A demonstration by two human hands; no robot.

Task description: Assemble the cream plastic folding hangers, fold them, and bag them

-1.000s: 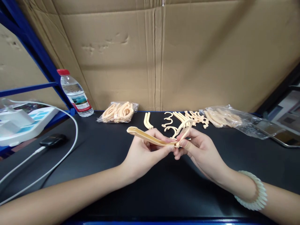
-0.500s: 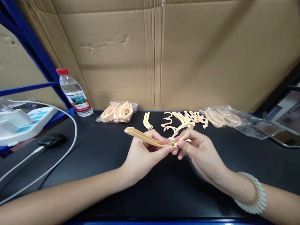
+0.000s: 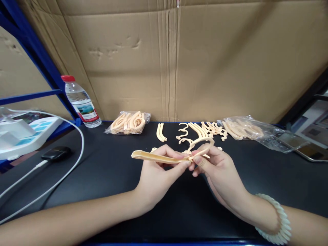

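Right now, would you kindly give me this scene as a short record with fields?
Left hand: holds a long beige strip
Right hand: holds a curved beige piece
Between hands: the pieces' ends close together; joined or not, unclear
Wristband: pale, coiled, right side
Back of table: loose beige pieces between two clear bags
Back left: water bottle, red cap

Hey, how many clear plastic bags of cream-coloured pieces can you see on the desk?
2. One bag lies at the back left, to the right of the bottle; the other bag lies at the back right, beyond the right hand. More could be hidden underneath.
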